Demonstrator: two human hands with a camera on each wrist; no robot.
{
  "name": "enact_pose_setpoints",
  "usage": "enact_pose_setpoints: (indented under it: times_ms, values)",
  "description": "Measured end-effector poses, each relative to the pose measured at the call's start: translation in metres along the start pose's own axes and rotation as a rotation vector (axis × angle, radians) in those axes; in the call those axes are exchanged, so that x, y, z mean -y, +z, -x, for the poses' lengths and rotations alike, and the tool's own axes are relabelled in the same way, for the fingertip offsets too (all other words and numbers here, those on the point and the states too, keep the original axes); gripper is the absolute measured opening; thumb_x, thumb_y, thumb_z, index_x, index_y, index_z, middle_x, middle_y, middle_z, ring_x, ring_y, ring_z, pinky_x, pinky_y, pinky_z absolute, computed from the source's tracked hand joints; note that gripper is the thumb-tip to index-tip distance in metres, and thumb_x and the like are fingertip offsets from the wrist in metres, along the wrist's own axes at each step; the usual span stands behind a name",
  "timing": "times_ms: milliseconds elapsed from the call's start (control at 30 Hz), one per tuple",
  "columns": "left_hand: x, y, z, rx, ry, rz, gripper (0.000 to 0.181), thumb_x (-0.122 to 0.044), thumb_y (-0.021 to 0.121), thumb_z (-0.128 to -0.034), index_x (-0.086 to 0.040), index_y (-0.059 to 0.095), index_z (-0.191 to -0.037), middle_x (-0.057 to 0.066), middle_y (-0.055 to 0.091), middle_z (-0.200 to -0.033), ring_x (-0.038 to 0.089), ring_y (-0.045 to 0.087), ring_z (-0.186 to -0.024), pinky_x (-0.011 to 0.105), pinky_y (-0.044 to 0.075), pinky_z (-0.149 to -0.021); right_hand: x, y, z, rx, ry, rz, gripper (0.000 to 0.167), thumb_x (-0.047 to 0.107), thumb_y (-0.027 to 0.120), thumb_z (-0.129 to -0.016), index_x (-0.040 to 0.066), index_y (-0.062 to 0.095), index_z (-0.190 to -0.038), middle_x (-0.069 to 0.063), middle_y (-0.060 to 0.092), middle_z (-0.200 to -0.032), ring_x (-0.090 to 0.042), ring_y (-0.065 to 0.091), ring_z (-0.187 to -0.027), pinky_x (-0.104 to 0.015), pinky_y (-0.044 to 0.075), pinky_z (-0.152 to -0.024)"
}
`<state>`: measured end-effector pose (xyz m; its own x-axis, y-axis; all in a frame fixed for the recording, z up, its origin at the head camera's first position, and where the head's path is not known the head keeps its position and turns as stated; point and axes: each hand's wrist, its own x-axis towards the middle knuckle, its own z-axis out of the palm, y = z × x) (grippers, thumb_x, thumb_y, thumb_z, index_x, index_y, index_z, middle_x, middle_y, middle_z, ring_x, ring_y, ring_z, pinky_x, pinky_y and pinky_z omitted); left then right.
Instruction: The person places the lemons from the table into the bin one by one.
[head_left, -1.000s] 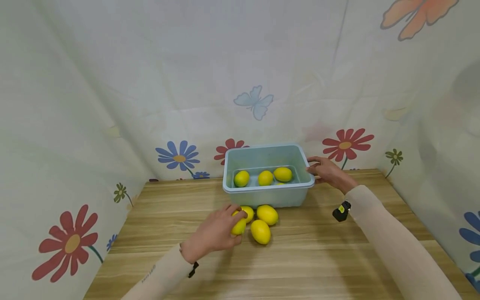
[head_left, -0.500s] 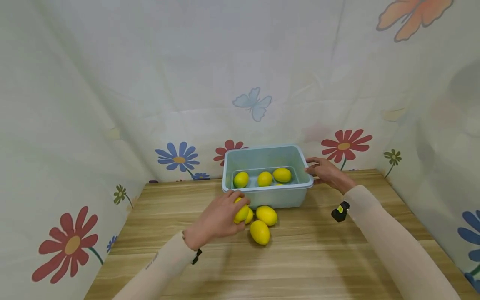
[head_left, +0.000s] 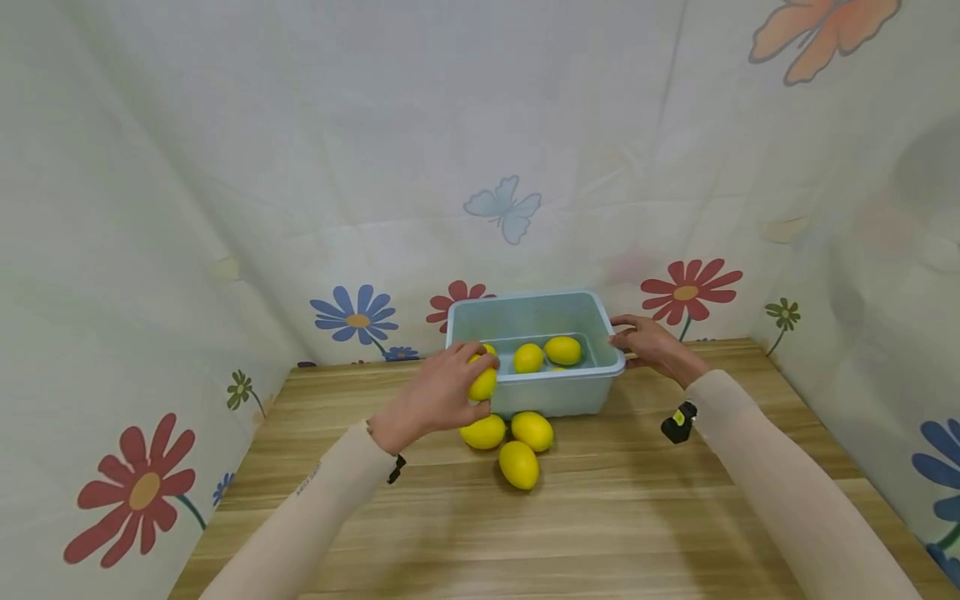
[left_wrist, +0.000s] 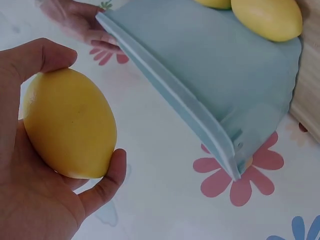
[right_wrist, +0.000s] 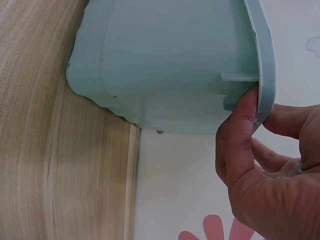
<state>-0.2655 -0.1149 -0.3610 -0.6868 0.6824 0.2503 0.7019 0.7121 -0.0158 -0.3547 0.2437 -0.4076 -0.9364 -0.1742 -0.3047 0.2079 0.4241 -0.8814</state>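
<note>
1. While our left hand (head_left: 435, 393) holds a lemon (head_left: 482, 383), fingers curled round it and parted only as wide as the fruit, it hangs near the blue bin's (head_left: 555, 396) front left corner, apart from the rim.
2. Across from it, our right hand (head_left: 654, 346) pinches the right-end rim between fingers and thumb; steady pressure there should stop any sliding.
3. This looks like a placing step: we'd best clear the rim, lower right in, then release gently, so nothing bounces.
4. Three loose lemons (head_left: 533, 432) sit on the tabletop (head_left: 615, 517) before the bin; we should keep our wrist off them.
5. Tricky viewing: our left hand hides most of one inside lemon (head_left: 489, 350), the front wall leaves another a mere sliver (head_left: 558, 368), and we can't tell the held lemon's exact height.
</note>
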Motion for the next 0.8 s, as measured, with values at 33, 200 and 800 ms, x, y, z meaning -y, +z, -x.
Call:
enact_pose_setpoints:
  times_ms: [33,200,800]
  values:
    - [0.001,-0.002,-0.003,0.000,-0.005,0.000,0.045,-0.031,0.073,-0.0801,-0.018,0.061,-0.122,0.003,0.057,-0.121,0.023,0.054,-0.104,0.037,0.053,-0.084,0.000,0.000,0.000,-0.001,0.001,0.003,0.059,0.017,0.049,-0.102,0.009,0.024,-0.155,-0.025,0.044,-0.143,-0.038,0.054,-0.120,-0.037,0.057,-0.091]
    - [0.006,-0.006,-0.017,0.017,-0.027,0.000,0.045,-0.032,0.071,-0.0809,-0.019,0.061,-0.123,0.003,0.058,-0.122,0.023,0.054,-0.104,0.036,0.054,-0.082,0.000,0.000,0.000,-0.003,0.002,0.006,0.060,0.017,0.049,-0.102,0.009,0.023,-0.155,-0.025,0.043,-0.144,-0.038,0.053,-0.121,-0.038,0.057,-0.092]
    - [0.036,-0.003,-0.063,0.161,-0.188,0.121,0.050,-0.035,0.071,-0.0821,-0.020,0.058,-0.128,0.004,0.057,-0.126,0.022,0.055,-0.100,0.037,0.055,-0.086,0.000,0.002,0.001,-0.013,0.008,0.026,0.060,0.017,0.049,-0.102,0.010,0.024,-0.155,-0.025,0.044,-0.144,-0.035,0.056,-0.114,-0.040,0.055,-0.096]
